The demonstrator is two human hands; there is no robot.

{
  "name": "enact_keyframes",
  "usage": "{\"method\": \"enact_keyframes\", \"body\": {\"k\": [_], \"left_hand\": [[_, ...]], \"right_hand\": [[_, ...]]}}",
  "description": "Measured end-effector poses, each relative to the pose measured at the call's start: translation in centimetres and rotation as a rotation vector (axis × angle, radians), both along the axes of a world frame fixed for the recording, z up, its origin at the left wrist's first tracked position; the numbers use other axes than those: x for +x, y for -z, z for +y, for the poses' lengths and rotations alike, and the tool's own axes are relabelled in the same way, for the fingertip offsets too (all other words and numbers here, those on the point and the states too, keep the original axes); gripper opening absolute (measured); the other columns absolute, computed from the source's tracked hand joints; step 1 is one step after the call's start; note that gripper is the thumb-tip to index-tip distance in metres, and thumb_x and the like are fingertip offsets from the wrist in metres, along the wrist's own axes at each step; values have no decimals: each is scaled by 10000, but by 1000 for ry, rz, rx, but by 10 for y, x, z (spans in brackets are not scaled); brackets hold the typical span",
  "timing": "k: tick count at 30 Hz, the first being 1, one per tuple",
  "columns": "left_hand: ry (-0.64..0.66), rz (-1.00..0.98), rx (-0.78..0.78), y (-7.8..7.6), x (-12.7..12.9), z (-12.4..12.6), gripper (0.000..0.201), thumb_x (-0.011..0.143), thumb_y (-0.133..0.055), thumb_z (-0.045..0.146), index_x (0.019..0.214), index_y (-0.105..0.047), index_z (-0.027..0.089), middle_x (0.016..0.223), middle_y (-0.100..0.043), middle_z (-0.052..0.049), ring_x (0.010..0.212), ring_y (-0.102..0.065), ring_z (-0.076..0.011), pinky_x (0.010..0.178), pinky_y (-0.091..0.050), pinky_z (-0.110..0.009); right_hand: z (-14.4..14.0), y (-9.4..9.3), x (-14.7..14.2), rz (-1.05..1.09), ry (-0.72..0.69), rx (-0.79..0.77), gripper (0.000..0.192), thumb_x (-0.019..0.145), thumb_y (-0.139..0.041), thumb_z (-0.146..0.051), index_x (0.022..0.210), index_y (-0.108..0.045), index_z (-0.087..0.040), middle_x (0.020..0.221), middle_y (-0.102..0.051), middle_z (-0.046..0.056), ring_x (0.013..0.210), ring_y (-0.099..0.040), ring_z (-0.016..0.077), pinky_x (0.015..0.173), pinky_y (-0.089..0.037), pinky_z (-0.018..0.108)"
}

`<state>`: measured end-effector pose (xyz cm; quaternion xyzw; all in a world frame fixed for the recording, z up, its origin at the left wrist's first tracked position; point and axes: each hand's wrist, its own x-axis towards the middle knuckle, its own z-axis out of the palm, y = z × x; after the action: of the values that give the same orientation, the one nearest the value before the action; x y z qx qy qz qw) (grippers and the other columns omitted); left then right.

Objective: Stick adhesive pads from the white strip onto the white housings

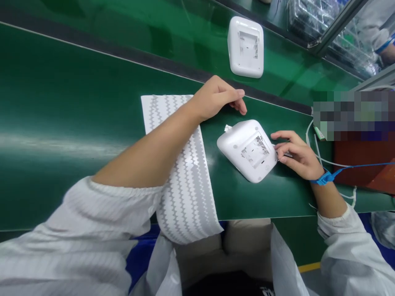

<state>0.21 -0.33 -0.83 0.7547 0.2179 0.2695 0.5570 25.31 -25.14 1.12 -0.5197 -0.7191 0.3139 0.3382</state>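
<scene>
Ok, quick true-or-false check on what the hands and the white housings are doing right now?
1. The right hand touches the near white housing. True.
2. The left hand grips that housing. False: it hovers above it, apart.
3. A second white housing lies farther off on the green belt. True.
4. The blue wrist strap is on the left wrist. False: on the right.
5. The zigzag-patterned sheet lies under the left forearm. True.

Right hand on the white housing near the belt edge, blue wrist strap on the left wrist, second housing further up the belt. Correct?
Not quite. The head view shows the blue wrist strap on the right wrist, not the left. The rest holds: the right hand touches the white housing near the belt edge, and a second housing lies further up the belt.
</scene>
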Motion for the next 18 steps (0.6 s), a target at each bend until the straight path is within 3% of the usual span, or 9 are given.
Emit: {"method": "enact_keyframes", "body": {"k": [3,18], "left_hand": [[-5,23,9,-3,-2,-2,379,958,-654,595,735,-873,381,873,-902,22,869,-746,-241,976,-651,-485],[-81,49,19,-10,-3,-9,345,932,-682,584,708,-893,427,836,-888,54,878,-766,-265,983,-674,-497]], "right_hand": [[-3,2,0,33,-49,-34,160,1121,-734,-362,1032,-785,-241,1571,-679,154,1318,-767,324,1152,-690,546],[-2,0,-10,-35,-7,5,134,1126,-721,-362,1039,-776,-275,1530,-734,135,1351,-759,353,1180,-686,599]]}}
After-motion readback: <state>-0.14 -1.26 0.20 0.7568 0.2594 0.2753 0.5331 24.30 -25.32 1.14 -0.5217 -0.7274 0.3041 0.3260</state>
